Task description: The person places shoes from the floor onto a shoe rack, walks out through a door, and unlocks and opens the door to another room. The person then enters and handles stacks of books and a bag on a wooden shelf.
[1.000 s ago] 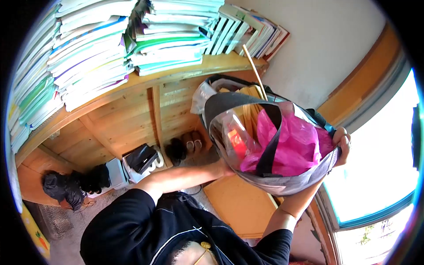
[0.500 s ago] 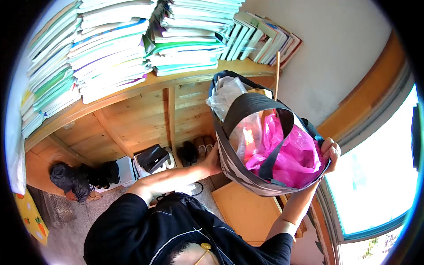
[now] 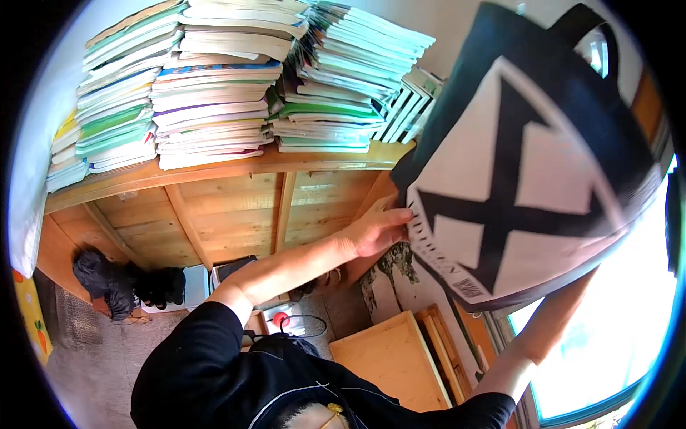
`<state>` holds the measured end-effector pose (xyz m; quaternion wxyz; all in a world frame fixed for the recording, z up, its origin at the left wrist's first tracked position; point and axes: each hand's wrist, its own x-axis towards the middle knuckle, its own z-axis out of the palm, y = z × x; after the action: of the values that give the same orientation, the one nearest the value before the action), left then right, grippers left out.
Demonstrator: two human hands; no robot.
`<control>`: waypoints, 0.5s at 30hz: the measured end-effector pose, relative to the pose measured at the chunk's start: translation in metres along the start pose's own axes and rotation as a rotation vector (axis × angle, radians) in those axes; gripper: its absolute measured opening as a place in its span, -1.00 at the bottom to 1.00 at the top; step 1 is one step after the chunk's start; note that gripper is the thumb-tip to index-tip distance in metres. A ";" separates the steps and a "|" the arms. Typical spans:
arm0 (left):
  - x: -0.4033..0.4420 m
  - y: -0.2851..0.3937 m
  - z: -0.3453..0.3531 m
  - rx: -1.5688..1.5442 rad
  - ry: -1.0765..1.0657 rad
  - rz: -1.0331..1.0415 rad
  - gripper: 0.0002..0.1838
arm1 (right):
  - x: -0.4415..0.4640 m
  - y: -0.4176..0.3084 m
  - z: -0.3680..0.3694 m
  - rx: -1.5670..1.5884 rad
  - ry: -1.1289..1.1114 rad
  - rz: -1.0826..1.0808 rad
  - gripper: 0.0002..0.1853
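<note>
A large black-and-white tote bag [image 3: 500, 164] is raised high on the right, tilted so its printed face is toward me. The print is a thick black cross on white, with lettering and a small code at the lower corner. My left hand [image 3: 379, 227] grips the bag's lower left edge, thumb on the printed face and fingers partly hidden behind it. My right forearm [image 3: 547, 332] reaches up behind the bag's lower right side, and the hand itself is hidden. A black handle loop [image 3: 607, 43] sticks up at the top right. The bag's contents are out of sight.
Tall stacks of books and papers [image 3: 214, 107] stand on a wooden shelf [image 3: 236, 179]. Below are black bundled items [image 3: 103, 279] and boxes [image 3: 196, 286]. A wooden board [image 3: 393, 357] is low in front, and a bright window [image 3: 607, 343] is at right.
The bag has gone up and to the right and tipped, so its opening with the pink plastic is no longer seen. Both hands moved with it; the right hand has become hidden.
</note>
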<state>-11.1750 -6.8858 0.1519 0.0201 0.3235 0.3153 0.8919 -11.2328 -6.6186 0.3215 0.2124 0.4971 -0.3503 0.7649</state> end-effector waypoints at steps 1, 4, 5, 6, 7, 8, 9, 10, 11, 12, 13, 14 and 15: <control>-0.003 -0.013 -0.006 0.218 0.010 0.024 -0.40 | 0.010 -0.001 0.004 -0.010 -0.006 -0.009 -0.71; -0.018 -0.047 0.042 -0.029 -0.075 -0.058 -0.45 | 0.037 -0.002 0.016 -0.038 -0.023 -0.039 -0.72; -0.019 -0.042 0.059 -0.126 -0.061 -0.141 -0.44 | 0.047 -0.003 0.019 -0.053 -0.032 -0.049 -0.71; -0.019 -0.039 0.068 -0.224 -0.046 -0.226 -0.43 | 0.056 -0.003 0.022 -0.069 -0.038 -0.059 -0.71; -0.016 -0.042 0.067 -0.223 -0.047 -0.215 -0.43 | 0.065 -0.004 0.025 -0.082 -0.046 -0.069 -0.71; -0.011 -0.046 0.063 -0.253 -0.033 -0.236 -0.40 | 0.074 -0.003 0.027 -0.092 -0.052 -0.078 -0.71; -0.005 -0.049 0.059 -0.282 -0.019 -0.257 -0.38 | 0.083 -0.003 0.029 -0.104 -0.058 -0.089 -0.70; 0.005 -0.048 0.053 -0.278 -0.021 -0.248 -0.38 | 0.093 -0.003 0.031 -0.115 -0.064 -0.102 -0.69; 0.020 -0.044 0.044 -0.256 -0.016 -0.256 -0.35 | 0.103 -0.002 0.032 -0.124 -0.066 -0.111 -0.69; 0.033 -0.038 0.039 -0.234 -0.011 -0.266 -0.32 | 0.113 -0.002 0.033 -0.139 -0.070 -0.122 -0.68; 0.046 -0.031 0.037 -0.197 -0.012 -0.246 -0.31 | 0.122 -0.002 0.033 -0.149 -0.074 -0.132 -0.67; 0.061 -0.021 0.035 -0.160 -0.014 -0.226 -0.30 | 0.135 0.000 0.034 -0.166 -0.079 -0.146 -0.66; 0.075 -0.009 0.034 -0.113 -0.049 -0.212 -0.42 | 0.146 0.001 0.035 -0.182 -0.076 -0.156 -0.65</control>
<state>-11.2156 -6.8413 0.2091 0.1403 0.3084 0.2966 0.8929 -11.2730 -6.6489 0.4635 0.3017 0.5303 -0.3863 0.6918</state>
